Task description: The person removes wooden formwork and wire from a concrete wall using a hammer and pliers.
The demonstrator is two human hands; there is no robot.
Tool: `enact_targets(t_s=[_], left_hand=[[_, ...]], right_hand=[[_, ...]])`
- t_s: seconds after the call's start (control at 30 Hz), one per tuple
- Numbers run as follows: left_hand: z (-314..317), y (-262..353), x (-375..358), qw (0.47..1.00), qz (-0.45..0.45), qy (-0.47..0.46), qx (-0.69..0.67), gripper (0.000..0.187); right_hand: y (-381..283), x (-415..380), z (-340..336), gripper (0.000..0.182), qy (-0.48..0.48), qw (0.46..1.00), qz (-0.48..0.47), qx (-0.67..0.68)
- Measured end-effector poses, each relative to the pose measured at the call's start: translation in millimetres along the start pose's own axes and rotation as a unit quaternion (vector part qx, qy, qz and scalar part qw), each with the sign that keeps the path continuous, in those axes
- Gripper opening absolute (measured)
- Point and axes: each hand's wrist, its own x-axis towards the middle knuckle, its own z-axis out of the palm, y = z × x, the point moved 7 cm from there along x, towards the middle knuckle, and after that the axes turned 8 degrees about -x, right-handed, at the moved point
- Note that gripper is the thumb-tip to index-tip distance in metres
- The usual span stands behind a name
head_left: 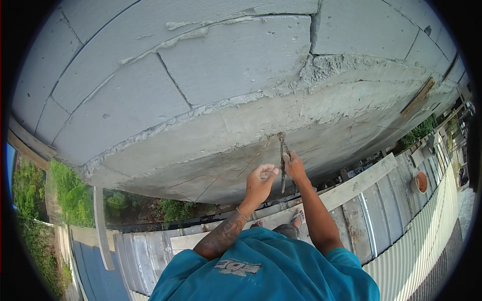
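Two dark, thin bars (282, 165) stick out of a rough hole in the grey wall (241, 120). My right hand (293, 165) is closed around the upper part of the right-hand bar, its fingers partly hidden. To the left of the bars, my left hand (262, 181) is raised with its fingers bent and apart, and nothing shows in it. The left-hand bar hangs down between my two hands. Thin reddish lines run across the wall left of the hole.
Below me lie a plank (351, 188) and a corrugated metal roof (411, 241). A reddish-brown bucket (419, 182) stands on the roof at the right. Large grey blocks (236, 60) form the upper wall. An upright board (102, 226) stands at the left, near green plants.
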Motion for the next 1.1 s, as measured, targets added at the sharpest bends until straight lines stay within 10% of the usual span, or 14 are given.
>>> enact_targets(t_s=[0.07, 0.13, 0.8, 1.0, 1.1], left_hand=[[-4.7, 56.0, 24.5, 0.864, 0.331, 0.208, 0.318, 0.037], [-2.2, 37.4, 60.9, 0.803, 0.359, 0.207, 0.429, 0.029], [12.2, -13.8, 112.3, 0.862, 0.219, 0.152, 0.432, 0.011], [13.6, -5.5, 101.2, 0.889, 0.182, 0.169, 0.384, 0.031], [19.5, -25.6, 121.2, 0.946, 0.015, 0.059, 0.317, 0.045]], right_hand=[[16.9, 3.5, 9.6, 0.024, -0.006, 1.0, 0.011, 0.026], [22.4, 4.9, 12.2, 0.023, 0.021, 0.999, -0.024, -0.016], [17.6, -1.3, 2.4, 0.034, 0.01, 0.985, 0.054, -0.166], [40.3, 11.7, 13.6, 0.034, 0.081, 0.983, -0.078, -0.144], [65.0, 20.0, 27.0, 0.038, -0.097, 0.99, 0.092, 0.039]])
